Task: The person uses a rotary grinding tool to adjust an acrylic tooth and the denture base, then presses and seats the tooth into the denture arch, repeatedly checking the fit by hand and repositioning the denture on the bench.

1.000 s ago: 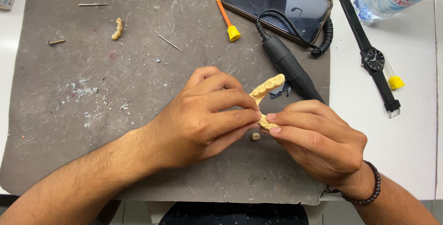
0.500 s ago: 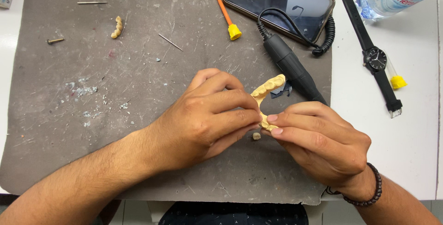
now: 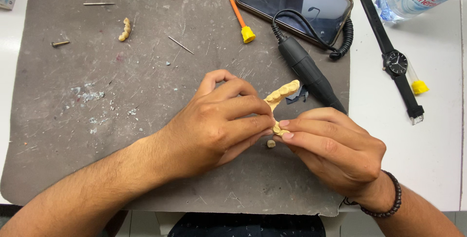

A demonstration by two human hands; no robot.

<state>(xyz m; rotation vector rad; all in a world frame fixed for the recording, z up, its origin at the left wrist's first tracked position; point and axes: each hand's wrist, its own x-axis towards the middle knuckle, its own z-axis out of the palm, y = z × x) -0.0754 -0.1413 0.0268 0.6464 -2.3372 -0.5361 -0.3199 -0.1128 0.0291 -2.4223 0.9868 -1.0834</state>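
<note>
Pinching the yellow dental cast (image 3: 281, 96) between them, left hand (image 3: 219, 120) and right hand (image 3: 331, 149) both closed on it above the grey mat (image 3: 97, 144), black handpiece (image 3: 309, 71) just beside

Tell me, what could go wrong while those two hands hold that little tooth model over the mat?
The left hand and right hand pinch the yellow tooth model by fingertips only, so it might slip and chip on the grey mat. A tiny loose piece lies just under the fingers and could be knocked away and lost. The black handpiece lies close behind the right hand; a nudge might roll it.
</note>
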